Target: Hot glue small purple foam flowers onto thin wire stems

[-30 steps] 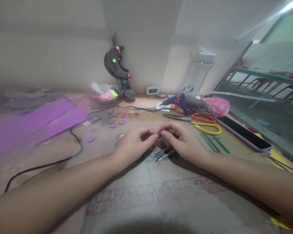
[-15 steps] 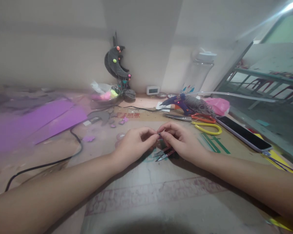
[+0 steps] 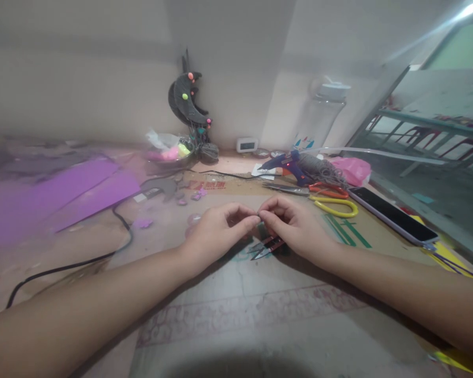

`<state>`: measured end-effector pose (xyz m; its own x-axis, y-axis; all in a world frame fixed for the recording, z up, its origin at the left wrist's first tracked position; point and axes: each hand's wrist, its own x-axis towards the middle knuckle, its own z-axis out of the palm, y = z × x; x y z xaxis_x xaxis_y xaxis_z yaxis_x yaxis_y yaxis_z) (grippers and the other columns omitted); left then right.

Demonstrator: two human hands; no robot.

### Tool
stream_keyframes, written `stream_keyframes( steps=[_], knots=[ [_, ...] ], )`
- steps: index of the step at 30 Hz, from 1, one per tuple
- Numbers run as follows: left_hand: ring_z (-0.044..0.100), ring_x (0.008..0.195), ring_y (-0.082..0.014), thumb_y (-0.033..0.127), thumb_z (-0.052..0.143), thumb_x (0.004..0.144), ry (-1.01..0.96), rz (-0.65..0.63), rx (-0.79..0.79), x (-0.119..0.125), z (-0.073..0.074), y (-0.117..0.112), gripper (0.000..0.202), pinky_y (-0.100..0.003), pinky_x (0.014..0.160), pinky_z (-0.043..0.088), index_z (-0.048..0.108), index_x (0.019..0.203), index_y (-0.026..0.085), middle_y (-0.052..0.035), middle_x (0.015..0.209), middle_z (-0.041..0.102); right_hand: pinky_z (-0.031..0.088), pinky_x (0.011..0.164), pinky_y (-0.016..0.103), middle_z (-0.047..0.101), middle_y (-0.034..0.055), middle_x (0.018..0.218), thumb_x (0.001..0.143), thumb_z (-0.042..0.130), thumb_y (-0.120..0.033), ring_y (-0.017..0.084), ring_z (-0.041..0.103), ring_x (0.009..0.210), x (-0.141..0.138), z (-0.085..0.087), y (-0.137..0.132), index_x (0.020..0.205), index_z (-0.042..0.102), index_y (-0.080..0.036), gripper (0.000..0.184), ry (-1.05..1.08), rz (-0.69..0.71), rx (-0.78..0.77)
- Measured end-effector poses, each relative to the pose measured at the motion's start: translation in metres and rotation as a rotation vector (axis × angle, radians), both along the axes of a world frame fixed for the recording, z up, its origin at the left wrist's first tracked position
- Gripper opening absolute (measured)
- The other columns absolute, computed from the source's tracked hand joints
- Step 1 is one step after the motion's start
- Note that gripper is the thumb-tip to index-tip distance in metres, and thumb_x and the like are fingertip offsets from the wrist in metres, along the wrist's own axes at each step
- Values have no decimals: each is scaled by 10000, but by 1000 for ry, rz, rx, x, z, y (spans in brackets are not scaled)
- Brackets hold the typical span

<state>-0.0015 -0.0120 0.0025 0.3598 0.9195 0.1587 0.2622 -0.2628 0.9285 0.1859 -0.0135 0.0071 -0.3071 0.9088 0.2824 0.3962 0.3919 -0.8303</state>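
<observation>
My left hand (image 3: 224,228) and my right hand (image 3: 295,226) meet fingertip to fingertip over the cardboard. Thumb and forefinger of each are pinched together, and what lies between them is too small and too hidden to name. Just under the right palm, small thread snips (image 3: 267,248) lie with their blades pointing left. Clear round discs (image 3: 193,223), partly covered, sit beside the left hand. Beyond the fingers are several small purple cut pieces (image 3: 199,194).
Behind the hands lie yellow-and-orange-handled scissors (image 3: 333,206), a blue glue gun (image 3: 287,165) and grey yarn (image 3: 319,170). A phone (image 3: 394,216) rests at right, purple sheets (image 3: 90,194) at left. A black cord (image 3: 71,265) crosses the left side. A grey moon ornament (image 3: 187,100) stands by the wall.
The fingertips have drawn closer together, and the tiny dark bit visible between them before is now hidden. Both hands otherwise keep nearly the same place.
</observation>
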Motion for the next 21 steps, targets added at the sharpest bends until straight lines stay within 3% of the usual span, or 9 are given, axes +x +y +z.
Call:
stream_keyframes(
  steps=[9, 21],
  knots=[
    [593, 692, -132, 291, 579, 882, 30, 12, 61, 0, 2, -1, 160, -252, 657, 441, 646, 807, 166, -10, 774, 681, 412, 521, 229, 514, -39, 646, 975, 435, -407, 112, 495, 562, 2, -1, -1, 922, 579, -205, 254, 32, 76, -50],
    [586, 670, -123, 355, 594, 896, -76, -18, -16, -1, -4, 0, 195, -251, 641, 453, 642, 845, 172, -4, 749, 661, 424, 512, 220, 567, -43, 640, 911, 536, -338, 106, 534, 537, -3, -1, 0, 873, 549, -206, 138, 37, 23, -102]
  ],
)
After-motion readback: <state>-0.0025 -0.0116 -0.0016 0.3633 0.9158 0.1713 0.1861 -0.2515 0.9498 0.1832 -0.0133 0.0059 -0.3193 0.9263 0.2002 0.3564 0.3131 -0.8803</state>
